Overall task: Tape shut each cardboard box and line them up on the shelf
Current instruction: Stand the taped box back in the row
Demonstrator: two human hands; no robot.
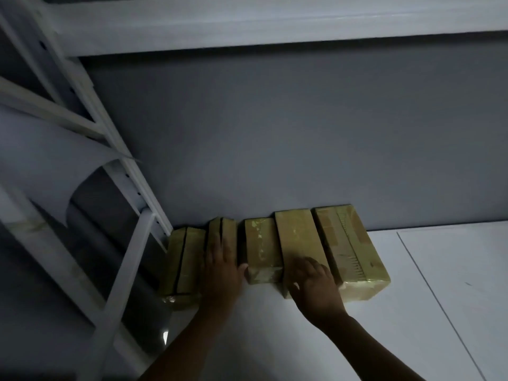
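While five taped boxes (262,243) line shelf's (412,298) back edge near left rear corner, left hand (221,266) grip spread flat on second box (228,226), right hand (316,281) grip curled over fourth box (297,232). Likely light, stiff, tape-slick: take sides.

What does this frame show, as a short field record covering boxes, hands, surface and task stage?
boxes: five tan taped cardboard boxes in a row against the grey wall
surface: white shelf board
left hand: flat on the second box from the left, thumb touching the third box
right hand: on top of the fourth box, fingers bent; grip unclear
row: dark gap between second and third; front ends uneven
stage: lining up; no tape roll in view
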